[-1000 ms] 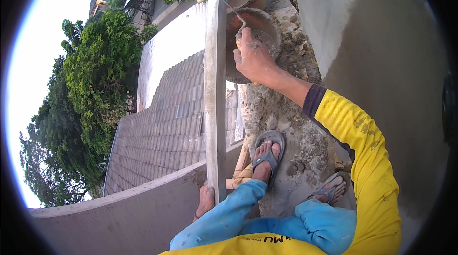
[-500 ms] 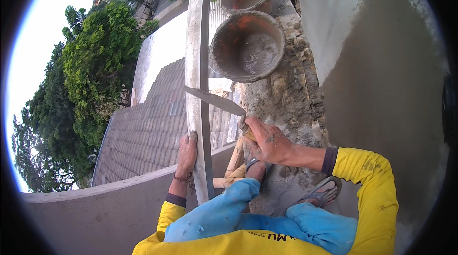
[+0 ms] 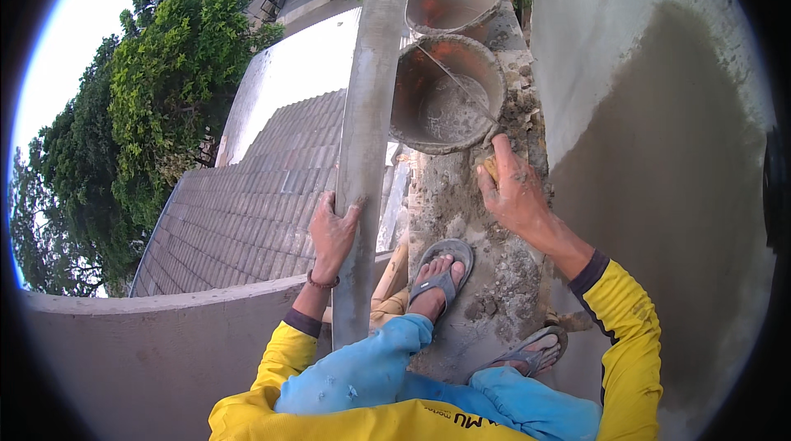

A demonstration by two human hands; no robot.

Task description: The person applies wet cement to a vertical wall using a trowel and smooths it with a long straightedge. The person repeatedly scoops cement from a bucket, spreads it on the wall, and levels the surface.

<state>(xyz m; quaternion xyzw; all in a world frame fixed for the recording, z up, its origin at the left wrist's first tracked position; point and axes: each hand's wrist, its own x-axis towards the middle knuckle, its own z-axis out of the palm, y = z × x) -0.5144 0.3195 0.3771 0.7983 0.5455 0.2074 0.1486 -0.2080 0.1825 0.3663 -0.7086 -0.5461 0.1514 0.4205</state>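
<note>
Wrapped around the handle of a trowel (image 3: 491, 167), the right grip (image 3: 519, 194) is closed on it just at the near rim of the nearest bucket (image 3: 414, 111); the thin blade, seen almost edge-on, points up and left across the bucket's mouth. Whether the blade touches the rim is hard to tell; if it catches there, the trowel could twist in the fingers, and a tug might tip the bucket.

The left grip (image 3: 331, 235) lies at the edge of a long metal straightedge (image 3: 367, 111), one digit over its face; I cannot tell whether the other fingers close behind it. That looks like a slight hold for so long a bar: a knock from the trowel or bucket could swing it, or let it slide toward the tiled roof (image 3: 264, 185) below. The mortar-caked walkway (image 3: 461, 194) may be slick or uneven under the flip-flops (image 3: 447, 284), so a slip is a risk too.

As for pose, the right forearm reaches forward and inward, elbow out beside the plastered wall (image 3: 651, 185), thumb side toward the blade. The left forearm rises from the lower edge, lower and nearer the body, its wrist just left of the bar.
</note>
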